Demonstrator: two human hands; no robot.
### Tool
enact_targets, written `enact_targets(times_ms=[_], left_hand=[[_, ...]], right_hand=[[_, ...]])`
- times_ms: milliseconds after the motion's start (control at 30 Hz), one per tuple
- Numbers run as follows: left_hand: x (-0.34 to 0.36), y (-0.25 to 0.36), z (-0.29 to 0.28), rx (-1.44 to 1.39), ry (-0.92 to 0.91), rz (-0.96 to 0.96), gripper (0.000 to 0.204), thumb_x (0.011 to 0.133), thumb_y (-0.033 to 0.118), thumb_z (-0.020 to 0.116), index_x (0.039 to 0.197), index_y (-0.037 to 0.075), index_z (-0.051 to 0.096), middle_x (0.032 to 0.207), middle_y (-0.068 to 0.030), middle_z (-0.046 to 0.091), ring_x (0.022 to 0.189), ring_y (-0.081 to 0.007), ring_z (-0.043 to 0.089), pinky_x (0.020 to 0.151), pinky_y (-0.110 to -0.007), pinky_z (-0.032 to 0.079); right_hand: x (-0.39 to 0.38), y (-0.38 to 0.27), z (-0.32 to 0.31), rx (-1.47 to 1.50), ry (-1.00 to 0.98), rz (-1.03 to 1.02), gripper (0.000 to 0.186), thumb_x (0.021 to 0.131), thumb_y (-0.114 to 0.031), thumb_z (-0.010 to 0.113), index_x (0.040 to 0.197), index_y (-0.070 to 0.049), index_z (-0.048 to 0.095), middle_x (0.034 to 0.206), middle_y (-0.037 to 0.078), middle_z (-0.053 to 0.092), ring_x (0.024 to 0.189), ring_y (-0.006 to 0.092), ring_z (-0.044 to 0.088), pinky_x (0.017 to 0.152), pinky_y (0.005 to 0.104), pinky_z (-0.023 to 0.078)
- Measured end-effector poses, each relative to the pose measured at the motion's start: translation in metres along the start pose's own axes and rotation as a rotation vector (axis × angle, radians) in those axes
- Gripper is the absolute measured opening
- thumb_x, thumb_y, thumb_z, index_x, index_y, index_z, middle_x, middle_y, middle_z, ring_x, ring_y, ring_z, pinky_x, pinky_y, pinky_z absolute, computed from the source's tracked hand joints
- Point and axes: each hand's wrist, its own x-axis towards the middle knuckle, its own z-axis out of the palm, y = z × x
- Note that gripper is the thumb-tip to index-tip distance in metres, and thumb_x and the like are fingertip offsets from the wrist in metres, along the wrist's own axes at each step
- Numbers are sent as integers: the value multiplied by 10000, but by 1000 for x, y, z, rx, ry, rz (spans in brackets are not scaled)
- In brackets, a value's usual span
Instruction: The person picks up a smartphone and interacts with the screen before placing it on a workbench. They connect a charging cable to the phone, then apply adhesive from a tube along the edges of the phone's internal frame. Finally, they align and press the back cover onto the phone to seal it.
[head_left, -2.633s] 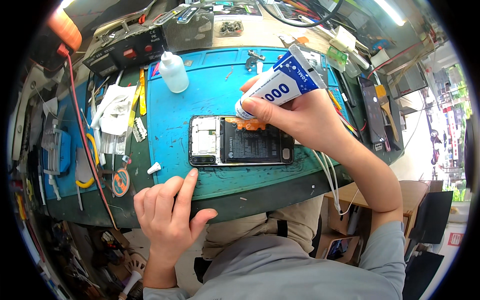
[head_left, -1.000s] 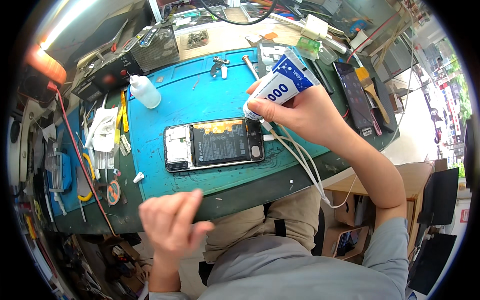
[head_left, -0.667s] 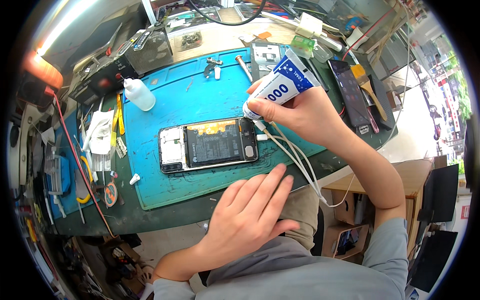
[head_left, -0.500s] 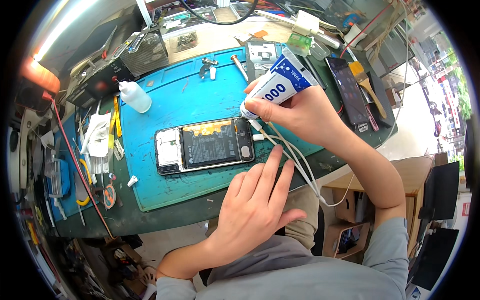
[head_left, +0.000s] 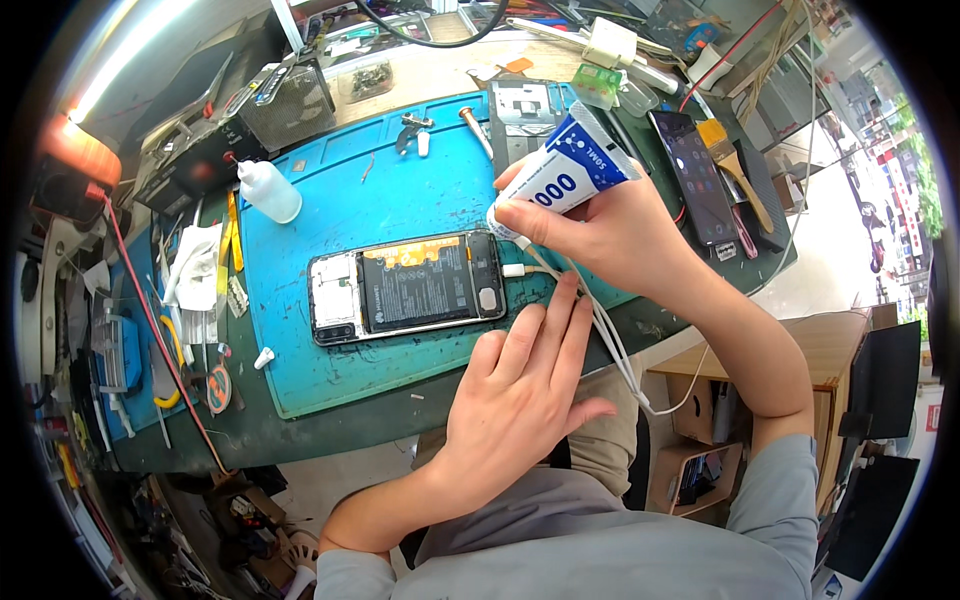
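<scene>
A blue-and-white squeeze tube (head_left: 583, 160) is gripped in my right hand (head_left: 625, 235), its nozzle end tilted down beside the far right corner of an opened phone (head_left: 330, 290). That phone lies flat with its back off, showing a black battery (head_left: 415, 292). White cables (head_left: 608, 335) run past the phone's right end, and one white plug (head_left: 515, 270) sits close against that end. My left hand (head_left: 515, 405) reaches in below, palm down, fingers stretched out with the fingertips at the cables. The tube's tip is hidden by my right fingers.
Under the phone spreads a blue work mat (head_left: 335, 190). A white dropper bottle (head_left: 270, 193) stands on its left. Another phone (head_left: 690, 175) and a brush (head_left: 740, 180) lie at the right. A screwdriver (head_left: 477, 130) and small parts lie at the back; tools crowd the left edge.
My left hand has shifted slightly, its fingertips moving up to the cables. My right hand, with the tube, has moved a little right, away from the phone's corner.
</scene>
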Motion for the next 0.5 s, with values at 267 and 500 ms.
enact_targets(times_ms=[267,500], left_hand=[[-2,-3,4,54,46,33,890,758,639,671,1389,27,533,1503,-106,474,1184,-212,466,881,-302,378],[-7,-5,5,-25,113,79,839,779,588,679,1375,13,542,1446,-104,526,1149,-216,496,904,-330,409]], right_hand=[[-3,9,6,-36,124,-274,265,868,-254,783,914,-5,706,716,88,699,613,170,668,567,305,518],[-12,-9,4,-91,25,-69,229,897,-172,779,1073,-35,728,916,24,739,830,54,665,720,220,540]])
